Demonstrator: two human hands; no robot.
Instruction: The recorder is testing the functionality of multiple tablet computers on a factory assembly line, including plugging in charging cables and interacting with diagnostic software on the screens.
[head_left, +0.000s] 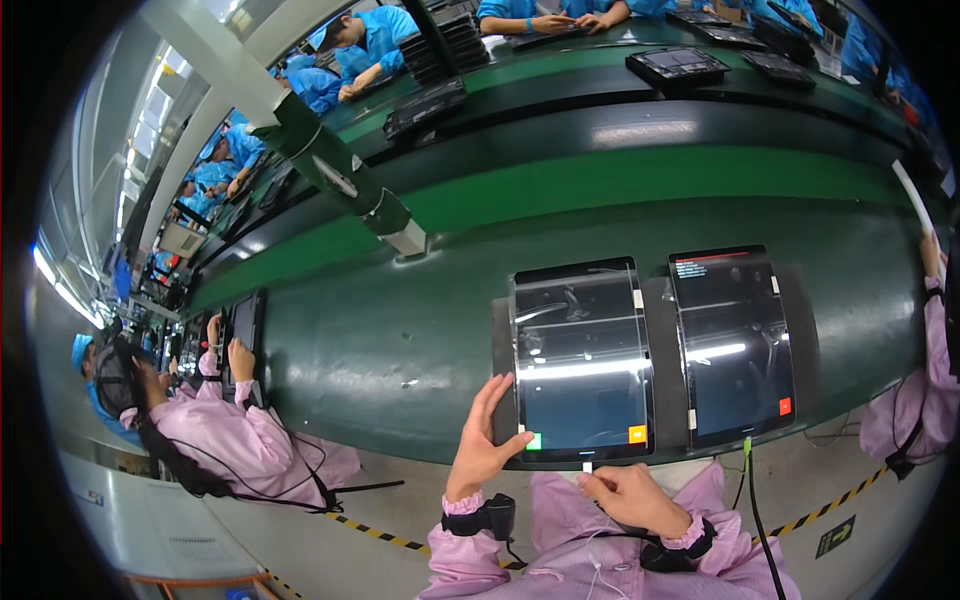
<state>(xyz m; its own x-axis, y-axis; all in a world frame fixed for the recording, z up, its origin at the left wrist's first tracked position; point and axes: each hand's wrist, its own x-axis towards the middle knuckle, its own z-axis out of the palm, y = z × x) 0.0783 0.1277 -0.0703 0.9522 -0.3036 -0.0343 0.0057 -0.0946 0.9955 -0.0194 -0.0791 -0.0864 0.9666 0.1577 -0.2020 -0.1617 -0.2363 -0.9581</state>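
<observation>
In front of me lies a tablet [583, 400] with a lit dark screen, a green square at its lower left corner and an orange one at its lower right. My left hand [484, 440] rests at its left edge, fingers stretched out and thumb touching the lower left corner. At the bottom edge sits a white cable plug [588, 467]; the fingers of my right hand [632, 497] are pinched at it. How far the plug goes in cannot be made out. Beside this tablet lies a second tablet [738, 375] with red text above and a red square below.
A green plug with a black cable [750, 480] meets the second tablet's lower edge. A green post [345, 185] stands on the green workbench [390, 340]. Co-workers in pink sit left [245, 430] and right; others in blue work across a conveyor line [640, 133] carrying devices.
</observation>
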